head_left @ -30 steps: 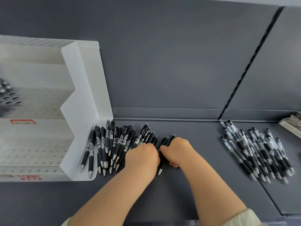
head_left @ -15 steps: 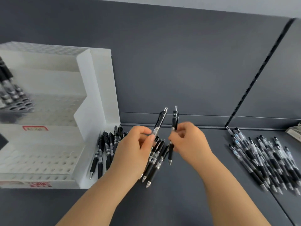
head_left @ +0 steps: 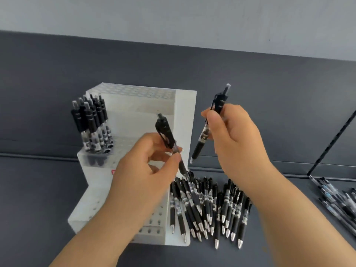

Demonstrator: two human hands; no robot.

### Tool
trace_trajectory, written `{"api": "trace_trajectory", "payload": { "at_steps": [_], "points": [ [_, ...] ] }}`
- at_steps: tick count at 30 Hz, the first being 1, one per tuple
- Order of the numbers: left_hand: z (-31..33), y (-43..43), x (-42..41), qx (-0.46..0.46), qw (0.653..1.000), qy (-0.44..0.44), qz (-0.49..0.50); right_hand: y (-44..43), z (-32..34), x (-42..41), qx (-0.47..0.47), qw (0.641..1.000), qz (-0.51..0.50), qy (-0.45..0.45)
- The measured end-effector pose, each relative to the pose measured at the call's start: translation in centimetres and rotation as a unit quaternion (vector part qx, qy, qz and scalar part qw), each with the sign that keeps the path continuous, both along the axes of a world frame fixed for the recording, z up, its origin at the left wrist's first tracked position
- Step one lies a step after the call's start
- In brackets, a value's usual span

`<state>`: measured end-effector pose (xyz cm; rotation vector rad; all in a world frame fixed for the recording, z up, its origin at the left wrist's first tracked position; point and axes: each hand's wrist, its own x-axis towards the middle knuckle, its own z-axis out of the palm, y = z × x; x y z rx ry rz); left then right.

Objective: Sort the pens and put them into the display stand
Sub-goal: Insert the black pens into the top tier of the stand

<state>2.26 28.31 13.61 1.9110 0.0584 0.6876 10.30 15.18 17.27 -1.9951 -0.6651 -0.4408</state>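
A white stepped display stand [head_left: 134,105] stands at centre left, with several black pens [head_left: 92,124] upright in holes at its left side. My left hand [head_left: 146,170] pinches one black pen [head_left: 165,133] in front of the stand, its clip end up. To the right, my right hand [head_left: 235,135] holds a second black pen [head_left: 215,120] upright in the air, tip pointing down. A pile of several black pens [head_left: 210,205] lies on the dark shelf below both hands, just right of the stand.
Another group of pens with clear barrels [head_left: 339,199] lies at the far right of the dark grey shelf [head_left: 48,189]. A dark back panel [head_left: 279,93] rises behind everything. A slotted upright [head_left: 331,145] divides the back panel at the right.
Both hands rose from the pen pile, each holding one pen, and shifted toward the stand. The view swung left, bringing the stand toward the middle.
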Motion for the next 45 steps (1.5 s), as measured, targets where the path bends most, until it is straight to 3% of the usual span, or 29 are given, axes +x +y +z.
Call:
{"api": "trace_trajectory", "payload": {
  "at_steps": [5, 19, 29, 34, 45],
  "points": [
    [2.1, 6.1, -1.7, -0.010, 1.000, -0.018, -0.010, 5.7, 2.8, -0.4, 0.050, 0.998, 0.017, -0.021],
    [3.5, 15.4, -3.5, 0.021, 0.999, -0.034, -0.029, 15.9, 2.6, -0.7, -0.045, 0.999, -0.011, -0.005],
    [3.9, 18.2, -3.8, 0.002, 0.999, -0.025, -0.041, 18.4, 1.7, 0.2, -0.126, 0.991, -0.035, -0.014],
    [4.3, 18.6, -3.9, 0.003, 0.997, -0.036, -0.064, 18.4, 1.4, 0.6, -0.116, 0.992, -0.048, -0.004],
    [9.3, 18.3, -1.9, 0.112, 0.988, -0.102, -0.042, 18.0, 2.3, 1.0, -0.128, 0.990, -0.046, -0.020]
  ]
}}
